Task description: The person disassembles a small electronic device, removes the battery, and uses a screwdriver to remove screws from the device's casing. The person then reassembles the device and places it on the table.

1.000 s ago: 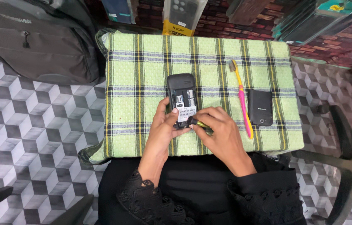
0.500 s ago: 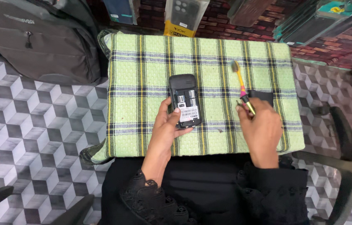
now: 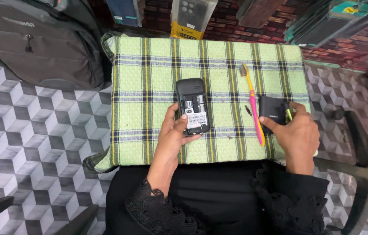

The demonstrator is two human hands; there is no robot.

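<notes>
A black mobile phone (image 3: 192, 104) lies back-up with its cover off on a green plaid cloth (image 3: 149, 78), its inner compartment and white label showing. My left hand (image 3: 176, 132) rests on the phone's lower left edge, thumb across the label. My right hand (image 3: 296, 132) is at the cloth's right side, fingers on a black back cover (image 3: 270, 112), and it grips a small yellow-green tool (image 3: 288, 114). A pink and yellow toothbrush (image 3: 253, 104) lies between the phone and the cover.
A grey backpack (image 3: 31, 39) sits on the patterned tile floor (image 3: 31, 139) at the upper left. Packaged phone cases (image 3: 190, 17) lean against a brick wall behind the cloth. Dark chair parts (image 3: 362, 143) stand at the right.
My right hand left the phone and moved right, past the toothbrush, onto the black cover, carrying the small tool. My left hand stayed on the phone.
</notes>
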